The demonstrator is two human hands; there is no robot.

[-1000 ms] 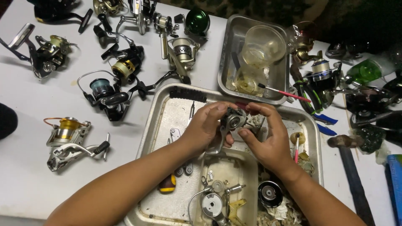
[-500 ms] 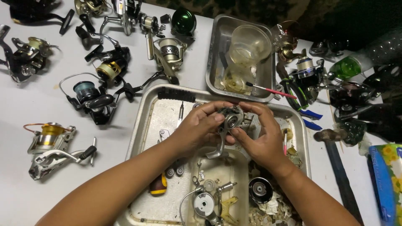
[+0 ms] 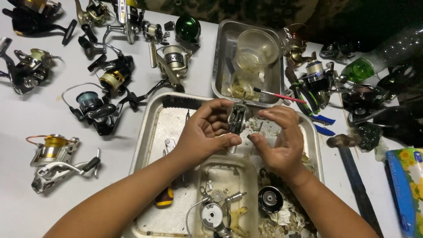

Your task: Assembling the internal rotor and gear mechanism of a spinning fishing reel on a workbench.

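**Reel body held over steel tray**

Left hand (image 3: 205,134) gripping grey reel body (image 3: 238,118) above large steel tray (image 3: 152,128). Right hand (image 3: 282,141) loosely curled just beside it, grasping nothing visible. Blue packet with yellow flowers (image 3: 407,185) at right worktop (image 3: 26,110) edge. Green spool (image 3: 187,28) at top.

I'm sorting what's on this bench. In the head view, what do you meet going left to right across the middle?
Gold-spooled reel → blue-spooled reel → left hand → reel body it holds → right hand → hammer → flowered packet.
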